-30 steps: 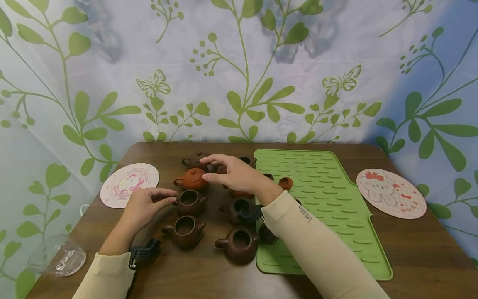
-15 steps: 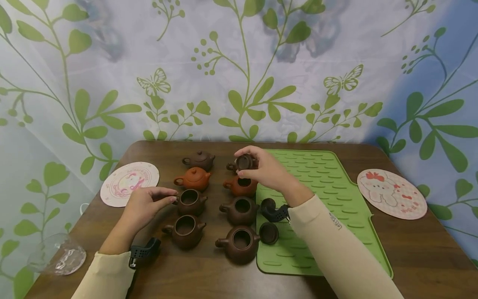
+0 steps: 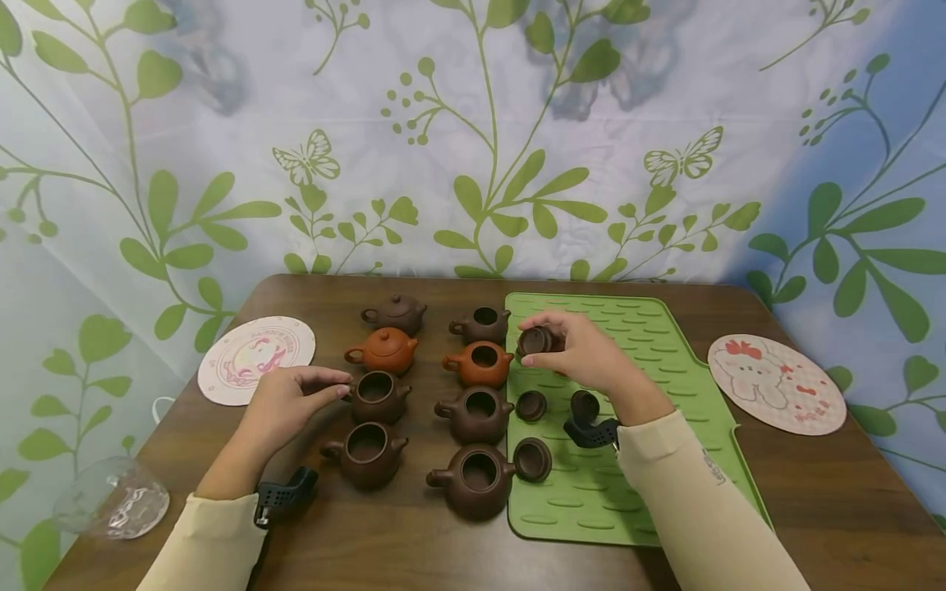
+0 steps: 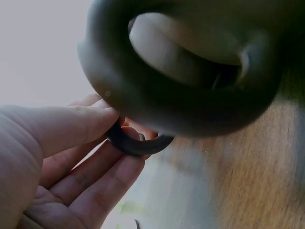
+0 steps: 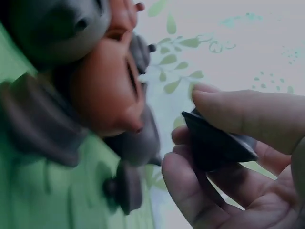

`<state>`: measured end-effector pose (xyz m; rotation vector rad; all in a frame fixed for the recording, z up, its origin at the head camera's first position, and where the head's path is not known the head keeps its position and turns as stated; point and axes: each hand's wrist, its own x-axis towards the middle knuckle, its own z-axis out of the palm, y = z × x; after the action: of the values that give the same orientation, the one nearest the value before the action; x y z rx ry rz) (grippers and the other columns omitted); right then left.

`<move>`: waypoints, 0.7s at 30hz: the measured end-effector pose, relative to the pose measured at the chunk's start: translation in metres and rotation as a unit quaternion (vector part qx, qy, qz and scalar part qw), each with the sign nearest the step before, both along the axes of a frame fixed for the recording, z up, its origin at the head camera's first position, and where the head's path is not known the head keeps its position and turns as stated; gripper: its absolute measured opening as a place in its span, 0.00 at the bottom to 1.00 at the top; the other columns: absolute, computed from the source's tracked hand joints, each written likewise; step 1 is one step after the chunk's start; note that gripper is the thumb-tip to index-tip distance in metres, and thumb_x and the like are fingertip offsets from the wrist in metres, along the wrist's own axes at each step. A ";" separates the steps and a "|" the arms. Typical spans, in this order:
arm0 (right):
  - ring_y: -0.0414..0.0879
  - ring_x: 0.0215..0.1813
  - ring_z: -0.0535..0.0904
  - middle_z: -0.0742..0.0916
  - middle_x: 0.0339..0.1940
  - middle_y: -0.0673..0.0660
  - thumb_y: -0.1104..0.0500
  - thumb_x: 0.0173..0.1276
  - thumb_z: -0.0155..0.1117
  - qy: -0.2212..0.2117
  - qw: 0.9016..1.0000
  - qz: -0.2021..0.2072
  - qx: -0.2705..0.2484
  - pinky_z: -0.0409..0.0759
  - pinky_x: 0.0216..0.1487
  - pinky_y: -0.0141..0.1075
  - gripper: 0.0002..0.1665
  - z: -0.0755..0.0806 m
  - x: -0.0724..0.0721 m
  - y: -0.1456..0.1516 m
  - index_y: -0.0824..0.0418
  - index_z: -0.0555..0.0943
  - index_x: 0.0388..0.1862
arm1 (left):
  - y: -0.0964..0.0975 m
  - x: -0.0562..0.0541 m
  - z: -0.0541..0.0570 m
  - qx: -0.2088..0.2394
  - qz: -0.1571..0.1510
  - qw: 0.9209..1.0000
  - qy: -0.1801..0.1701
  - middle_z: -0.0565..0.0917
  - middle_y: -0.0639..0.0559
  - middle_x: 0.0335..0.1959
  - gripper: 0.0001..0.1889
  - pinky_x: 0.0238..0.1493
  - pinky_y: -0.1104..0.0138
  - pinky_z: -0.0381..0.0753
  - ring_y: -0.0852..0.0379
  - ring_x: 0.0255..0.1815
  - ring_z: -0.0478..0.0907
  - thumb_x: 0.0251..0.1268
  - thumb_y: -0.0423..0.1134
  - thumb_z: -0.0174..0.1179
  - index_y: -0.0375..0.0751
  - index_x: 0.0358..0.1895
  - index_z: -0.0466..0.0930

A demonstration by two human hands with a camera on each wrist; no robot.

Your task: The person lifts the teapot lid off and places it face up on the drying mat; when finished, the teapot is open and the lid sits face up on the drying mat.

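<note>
Closest, cream sleeves point(image 3: 203, 542) at both wrists, with black mounts point(image 3: 290, 495) strapped on. At the left edge of the table point(image 3: 369, 558), a clear glass point(image 3: 118, 502).

In the nearest row, two open dark pots, apart, spouts to the right: the near-left pot point(image 3: 365, 461) and the near-right pot point(image 3: 476, 492). By the latter's spout, on the green mat point(image 3: 643, 427), the near lid point(image 3: 533, 460).

Pinches the ring handle point(image 4: 137, 147) of the second-left pot point(image 3: 378, 402), dark and open, with the left hand point(image 3: 291, 410), between thumb and fingers. Across from it, the second-right pot point(image 3: 476, 419), also open, its spout towards the second lid point(image 3: 530, 405) on the mat.

Grasps the raised lid point(image 3: 535, 341), dark and tilted, with the right hand point(image 3: 580, 349), thumb on one side, fingers on the other, above the mat's left part and just right of the open orange pot point(image 3: 482, 365). Below it on the mat, in the right wrist view, the far lid point(image 5: 126, 188).

Level with the open orange pot, the lidded orange pot point(image 3: 382, 355). Farther back, the far-left pot point(image 3: 394, 317), lid on, and the far-right pot point(image 3: 482, 327), open.

Out to the sides, a pink coaster point(image 3: 257, 361) at left and a rabbit coaster point(image 3: 776, 384) at right. Behind everything, a pale backdrop point(image 3: 355, 107) with green leaves and butterflies.
</note>
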<state>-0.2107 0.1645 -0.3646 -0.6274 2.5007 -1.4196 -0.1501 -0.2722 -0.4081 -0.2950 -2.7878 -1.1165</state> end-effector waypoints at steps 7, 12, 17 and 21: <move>0.51 0.50 0.82 0.85 0.55 0.54 0.60 0.70 0.78 0.025 0.997 -0.007 0.074 0.81 0.49 0.49 0.26 -0.017 0.001 -0.001 0.60 0.82 0.65 | 0.000 0.000 0.000 -0.001 0.003 1.000 -0.001 0.91 0.55 0.43 0.07 0.45 0.61 0.84 0.54 0.46 0.87 0.68 0.38 0.75 0.46 0.47 0.95; 0.53 0.54 0.81 0.84 0.57 0.55 0.58 0.68 0.80 0.033 0.992 -0.006 0.123 0.81 0.53 0.51 0.25 -0.023 0.002 -0.006 0.58 0.84 0.62 | 0.000 0.001 0.001 0.004 0.005 1.000 -0.004 0.91 0.55 0.42 0.07 0.45 0.63 0.84 0.54 0.45 0.87 0.68 0.38 0.75 0.46 0.47 0.94; 0.56 0.57 0.79 0.84 0.58 0.59 0.55 0.67 0.80 0.018 0.989 -0.029 0.141 0.79 0.56 0.54 0.26 -0.027 0.004 -0.008 0.60 0.84 0.61 | 0.001 0.001 0.002 0.006 0.003 1.000 -0.002 0.91 0.55 0.42 0.08 0.44 0.64 0.84 0.55 0.45 0.87 0.67 0.37 0.75 0.44 0.47 0.94; 0.58 0.58 0.79 0.84 0.58 0.61 0.55 0.67 0.80 0.007 0.988 -0.060 0.141 0.78 0.57 0.55 0.26 -0.027 0.007 -0.013 0.62 0.82 0.60 | 0.002 0.002 0.002 0.002 0.002 1.000 0.002 0.91 0.55 0.42 0.08 0.44 0.63 0.84 0.54 0.44 0.87 0.67 0.37 0.75 0.44 0.47 0.94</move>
<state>-0.2035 0.1516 -0.3919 -0.4416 2.7205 -1.0682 -0.1486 -0.2706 -0.4057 -0.2897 -2.7805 -1.1194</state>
